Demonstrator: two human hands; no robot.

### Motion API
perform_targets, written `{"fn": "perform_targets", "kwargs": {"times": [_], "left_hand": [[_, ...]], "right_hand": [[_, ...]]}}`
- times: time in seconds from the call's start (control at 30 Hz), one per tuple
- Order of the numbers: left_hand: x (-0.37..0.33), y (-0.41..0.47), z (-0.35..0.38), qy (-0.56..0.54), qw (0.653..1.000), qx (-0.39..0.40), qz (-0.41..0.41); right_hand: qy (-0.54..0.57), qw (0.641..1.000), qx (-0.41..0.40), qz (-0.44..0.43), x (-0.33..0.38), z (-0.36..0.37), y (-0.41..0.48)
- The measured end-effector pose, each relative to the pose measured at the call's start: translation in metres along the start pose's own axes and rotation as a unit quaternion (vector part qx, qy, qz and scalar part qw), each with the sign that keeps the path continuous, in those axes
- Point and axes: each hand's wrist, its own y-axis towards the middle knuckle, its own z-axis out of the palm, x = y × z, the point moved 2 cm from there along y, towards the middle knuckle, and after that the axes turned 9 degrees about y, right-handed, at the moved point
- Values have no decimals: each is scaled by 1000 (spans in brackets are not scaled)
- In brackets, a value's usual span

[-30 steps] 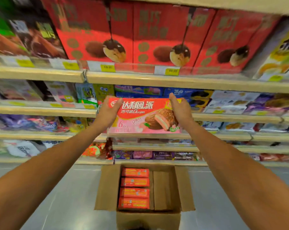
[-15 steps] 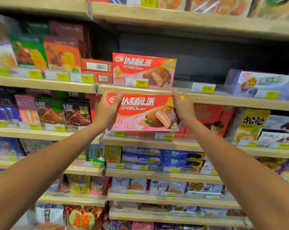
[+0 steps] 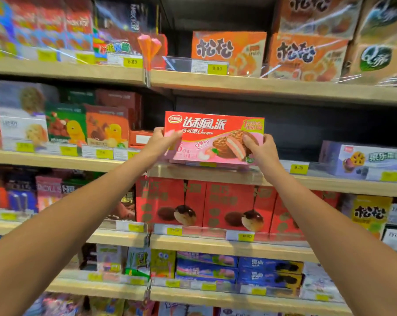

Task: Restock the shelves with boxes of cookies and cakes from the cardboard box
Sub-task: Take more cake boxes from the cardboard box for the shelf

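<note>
Chocopie box (image 3: 215,137), red on top and pink below with a cut chocolate cake printed on its front, is held upright and face-out at the front edge of the middle shelf (image 3: 329,183). Its lower edge sits right at the shelf's lip; whether it rests there or hangs just above cannot be told. A dark gap in the stock lies behind it and to its right.

Both arms reach up from the lower corners of the head view. The left hand (image 3: 163,142) grips the box's left end, its fingers (image 3: 177,133) curled round onto the front face near the upper corner. The right hand (image 3: 261,151) grips the right end, its fingers (image 3: 247,140) bent over the printed cake.

On the same shelf, a green box (image 3: 66,124) and an orange box (image 3: 107,126) with a yellow cartoon figure stand to the left, and a purple box (image 3: 364,160) stands well apart to the right, beyond a yellow price tag (image 3: 299,168). Directly below are tall red boxes (image 3: 170,201) showing chocolate balls. On the shelf above, orange boxes (image 3: 229,51) with large dark characters stand side by side. Lower down lie blue boxes (image 3: 270,267) stacked flat.
</note>
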Motion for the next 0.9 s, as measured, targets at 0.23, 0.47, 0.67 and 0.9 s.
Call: {"fn": "perform_targets", "kwargs": {"times": [0.23,0.47,0.67,0.9], "left_hand": [[17,20,5,33,997,7,69],[16,51,13,68,991,-6,118],[30,65,20,159,980,-50,107],[37,63,25,178,974,-101,100]], "right_hand": [[-28,998,-14,-58,2,6,20],[-2,999,-29,-44,-10,10,30],[-81,996,-22,-35,-19,16,36],[-132,990,-43,14,-15,22,41]]}}
